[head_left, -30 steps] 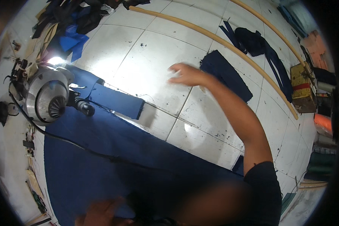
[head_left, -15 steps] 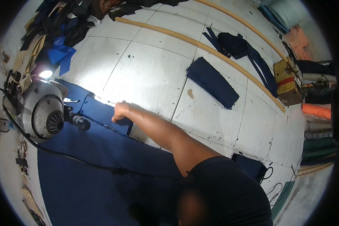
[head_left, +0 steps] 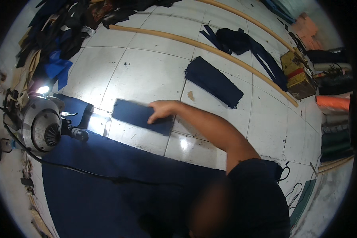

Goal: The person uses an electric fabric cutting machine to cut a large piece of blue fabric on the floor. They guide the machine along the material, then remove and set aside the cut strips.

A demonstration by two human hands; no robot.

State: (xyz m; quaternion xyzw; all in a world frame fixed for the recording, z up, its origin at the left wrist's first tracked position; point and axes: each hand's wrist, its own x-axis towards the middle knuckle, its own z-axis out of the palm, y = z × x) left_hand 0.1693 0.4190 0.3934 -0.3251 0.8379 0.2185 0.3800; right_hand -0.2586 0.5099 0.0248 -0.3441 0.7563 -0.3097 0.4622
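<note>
My right hand [head_left: 162, 110] grips the right part of a small rectangular navy fabric piece [head_left: 131, 114] over the white tiled floor, thumb on top. To the left stands an electric cloth-cutting machine [head_left: 41, 125] with a round grey motor, a black handle [head_left: 78, 134] and a lit lamp. A large navy fabric sheet [head_left: 103, 170] spreads in front of me, reaching the machine. Another navy scrap [head_left: 72, 109] lies just behind the machine's handle. My left hand is not in view.
A frayed navy panel [head_left: 214, 82] lies beyond my hand, near two long wooden poles [head_left: 202, 44]. A yellow box [head_left: 297, 81] stands at right, by stacked fabric rolls [head_left: 332, 102]. Dark scraps [head_left: 67, 27] heap at far left. The machine's black cable [head_left: 83, 171] crosses the sheet.
My right hand has moved right, away from the machine, carrying the small fabric piece apart from the large sheet. Bare tile and part of the machine's base now show there. The view has shifted slightly.
</note>
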